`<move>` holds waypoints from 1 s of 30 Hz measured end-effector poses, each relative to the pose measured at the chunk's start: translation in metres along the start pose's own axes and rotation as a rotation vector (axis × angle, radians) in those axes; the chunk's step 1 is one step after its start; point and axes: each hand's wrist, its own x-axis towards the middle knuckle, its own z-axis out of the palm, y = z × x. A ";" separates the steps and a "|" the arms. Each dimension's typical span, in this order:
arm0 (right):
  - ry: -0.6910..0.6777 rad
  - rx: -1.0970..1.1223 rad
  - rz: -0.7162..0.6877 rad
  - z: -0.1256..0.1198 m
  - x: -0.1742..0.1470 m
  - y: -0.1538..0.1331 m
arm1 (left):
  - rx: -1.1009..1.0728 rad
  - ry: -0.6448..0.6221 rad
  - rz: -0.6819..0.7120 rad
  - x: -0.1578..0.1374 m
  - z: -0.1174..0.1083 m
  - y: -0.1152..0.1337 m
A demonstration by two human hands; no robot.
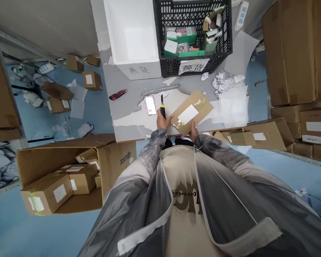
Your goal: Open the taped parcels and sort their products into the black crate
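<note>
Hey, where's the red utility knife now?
In the head view, the red knife lies near the left edge of the table, left of the phone, in front of the white bin.

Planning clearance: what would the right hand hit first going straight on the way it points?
First, the brown parcel the right hand grips; past that, likely the black crate, though depth is hard to judge.

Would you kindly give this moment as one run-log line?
left hand: holds black-yellow utility knife, touches flat brown cardboard box | right hand: grips box's near edge | grey table: red-black utility knife
</note>
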 end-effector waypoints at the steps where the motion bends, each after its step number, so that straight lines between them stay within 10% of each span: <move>1: -0.030 0.015 0.084 0.005 -0.008 0.004 | -0.009 -0.006 0.039 0.011 0.002 0.005; 6: -0.173 -0.646 0.089 0.015 -0.038 -0.004 | -0.079 -0.003 0.130 0.034 -0.001 0.012; 14: 0.046 -1.601 -0.889 0.004 -0.003 -0.099 | -0.144 -0.112 -0.161 -0.051 -0.056 -0.033; 30: -0.073 -1.668 -0.802 -0.014 0.050 -0.126 | 0.047 -0.255 0.003 -0.100 -0.058 -0.045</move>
